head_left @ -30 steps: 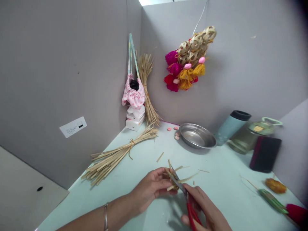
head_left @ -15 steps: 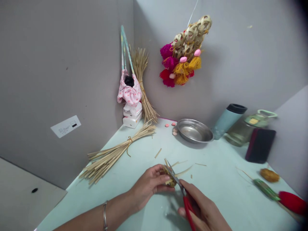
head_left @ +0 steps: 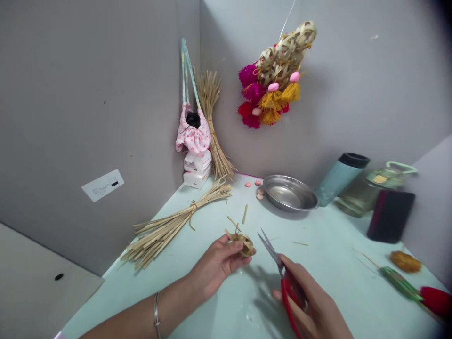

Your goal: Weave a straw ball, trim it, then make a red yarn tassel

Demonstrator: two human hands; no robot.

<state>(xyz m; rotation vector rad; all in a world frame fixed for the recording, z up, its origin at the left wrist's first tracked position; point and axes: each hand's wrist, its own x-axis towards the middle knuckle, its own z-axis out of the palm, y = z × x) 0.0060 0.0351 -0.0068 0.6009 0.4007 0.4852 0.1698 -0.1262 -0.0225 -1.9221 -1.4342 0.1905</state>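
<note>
woven ball (head_left: 246,247): one, of pale plaited strips, openings in the weave, short ends standing out at its far left. location: in the left hand (head_left: 215,263), raised over the bench (head_left: 339,263). fingers clamped on it, thumb across the near face; the hold seems meant to steady it while leaving most of the weave exposed.

red-handled scissors (head_left: 283,285): one pair. location: right hand (head_left: 314,294), fingers closed round the handles. blades a little apart, tips near the ball, not touching; the angle appears to keep the points off the left fingers.

loose strips (head_left: 245,214): several, short, scattered beyond the ball and to its right; probably offcuts.

tied strip bundle (head_left: 173,221): one, lying at the left. its binding likely keeps the lengths gathered, beside the working space rather than in it.

steel bowl (head_left: 290,207): one, near the back wall, pink beads (head_left: 260,196) outside its left rim; presumably set back to leave room for the hands.

hanging ornament (head_left: 282,56): one, woven, tasselled, on a white cord; suspension probably spares the tassels from crushing.

changes against the frame half a second earlier: blades, then across the ball, now apart from it at the right; long strand no longer jutting rightward from the ball; one further strip visible beyond it; bowl and bundle unmoved on the bench.
</note>
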